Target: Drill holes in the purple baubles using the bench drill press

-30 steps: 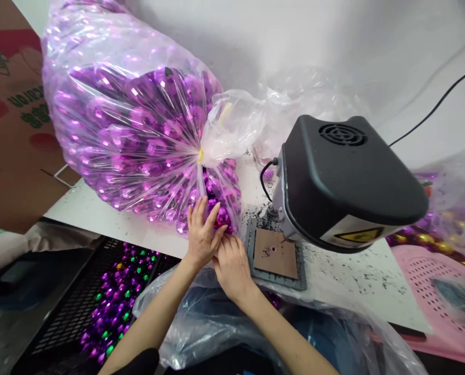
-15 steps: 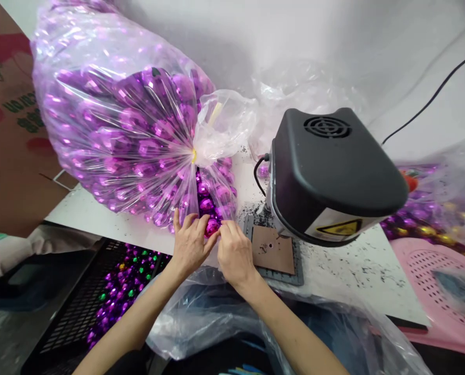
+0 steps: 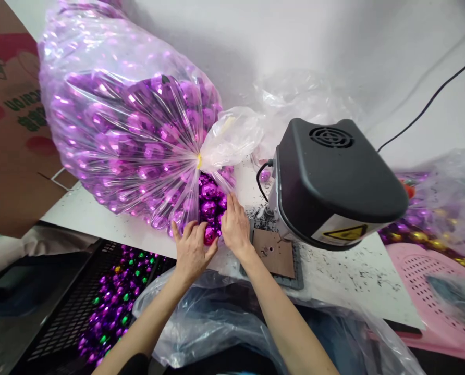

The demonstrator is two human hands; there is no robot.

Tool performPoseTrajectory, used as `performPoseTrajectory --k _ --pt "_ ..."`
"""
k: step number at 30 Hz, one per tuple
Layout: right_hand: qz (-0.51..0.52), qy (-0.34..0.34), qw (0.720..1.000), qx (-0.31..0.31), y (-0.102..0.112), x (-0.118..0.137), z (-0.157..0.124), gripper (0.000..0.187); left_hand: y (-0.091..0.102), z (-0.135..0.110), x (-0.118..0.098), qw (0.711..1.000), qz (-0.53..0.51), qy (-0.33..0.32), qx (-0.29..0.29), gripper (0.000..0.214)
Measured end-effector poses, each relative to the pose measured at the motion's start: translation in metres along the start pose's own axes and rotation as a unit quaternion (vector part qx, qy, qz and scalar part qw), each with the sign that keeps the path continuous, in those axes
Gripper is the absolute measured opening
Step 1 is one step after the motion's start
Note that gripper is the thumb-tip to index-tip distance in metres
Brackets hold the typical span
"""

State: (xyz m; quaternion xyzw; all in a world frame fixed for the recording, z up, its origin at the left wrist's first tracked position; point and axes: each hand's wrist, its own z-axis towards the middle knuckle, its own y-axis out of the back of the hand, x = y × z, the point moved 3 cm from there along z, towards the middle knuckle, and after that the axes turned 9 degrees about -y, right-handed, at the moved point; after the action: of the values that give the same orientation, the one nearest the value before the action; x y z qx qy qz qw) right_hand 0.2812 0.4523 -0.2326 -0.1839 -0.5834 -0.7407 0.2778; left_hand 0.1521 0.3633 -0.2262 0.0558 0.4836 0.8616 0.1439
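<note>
A large clear plastic bag (image 3: 138, 151) full of shiny purple faceted balls lies on its side, its neck bound with a yellow tie (image 3: 198, 161). Below the tie, the plastic parts in a gap showing bare purple balls (image 3: 209, 200). At the gap's lower left edge rests my left hand (image 3: 192, 251), fingers spread over the plastic and thumb apart. My right hand (image 3: 236, 226) lies along the gap's right side, fingers stretched upward against the bag. One redder ball (image 3: 209, 235) sits between the two hands. Neither hand visibly grips anything, though some fingertips are partly hidden.
A black machine head (image 3: 338, 177) overhangs a brown plate (image 3: 274, 252) on the white table (image 3: 353, 281). Left are a cardboard box (image 3: 13, 130) and a black crate (image 3: 66, 307) of colourful beads; right, a pink perforated plastic seat or basket (image 3: 416, 281). Clear plastic covers the lap.
My hands have moved apart from their near-touching position, the right one shifting up along the bag. The gap in the plastic is wider and shows more balls. The view has shifted slightly.
</note>
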Motion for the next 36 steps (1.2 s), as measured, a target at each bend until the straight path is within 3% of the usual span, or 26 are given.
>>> performPoseTrajectory --k 6,9,11,13,16,18,19,21,24,29,31,33,36 --pt "0.044 -0.002 0.999 0.032 0.014 0.007 0.0 0.057 0.005 -0.002 -0.004 0.997 -0.07 -0.011 -0.035 0.047" --pt "0.077 0.012 0.996 0.039 0.036 0.01 -0.025 0.056 0.024 -0.004 -0.012 0.982 -0.155 0.008 -0.107 0.054" --pt "0.101 0.029 0.993 0.051 0.055 0.009 -0.051 0.053 0.035 -0.007 -0.019 0.948 -0.285 0.066 -0.127 0.056" --pt "0.125 0.042 0.989 0.069 0.073 0.004 -0.076 0.049 0.037 -0.01 -0.031 0.862 -0.475 0.156 -0.087 0.054" --pt "0.154 0.035 0.984 0.085 0.098 -0.011 -0.103 0.05 0.025 -0.016 -0.055 0.654 -0.703 0.276 0.031 0.053" --pt "0.182 0.018 0.977 0.108 0.108 -0.022 -0.113 0.053 0.013 -0.018 -0.068 0.545 -0.771 0.321 0.081 0.053" --pt "0.201 0.004 0.972 0.125 0.111 -0.028 -0.117 0.055 0.008 -0.018 -0.074 0.507 -0.789 0.335 0.093 0.051" --pt "0.238 -0.031 0.958 0.156 0.112 -0.038 -0.122 0.055 -0.002 -0.019 -0.082 0.464 -0.806 0.353 0.106 0.046" --pt "0.259 -0.087 0.95 0.149 0.107 -0.051 -0.13 0.05 -0.009 -0.02 -0.094 0.465 -0.8 0.359 0.127 0.044" --pt "0.276 -0.152 0.942 0.117 0.094 -0.067 -0.145 0.047 -0.006 -0.02 -0.108 0.566 -0.748 0.325 0.119 0.062" --pt "0.281 -0.165 0.938 0.116 0.096 -0.072 -0.151 0.048 -0.01 -0.018 -0.111 0.577 -0.742 0.323 0.11 0.059" --pt "0.284 -0.177 0.935 0.12 0.104 -0.079 -0.154 0.05 -0.019 -0.015 -0.11 0.544 -0.756 0.342 0.12 0.052" --pt "0.273 -0.214 0.929 0.129 0.126 -0.091 -0.158 0.044 -0.035 -0.007 -0.104 0.445 -0.798 0.382 0.137 0.048"
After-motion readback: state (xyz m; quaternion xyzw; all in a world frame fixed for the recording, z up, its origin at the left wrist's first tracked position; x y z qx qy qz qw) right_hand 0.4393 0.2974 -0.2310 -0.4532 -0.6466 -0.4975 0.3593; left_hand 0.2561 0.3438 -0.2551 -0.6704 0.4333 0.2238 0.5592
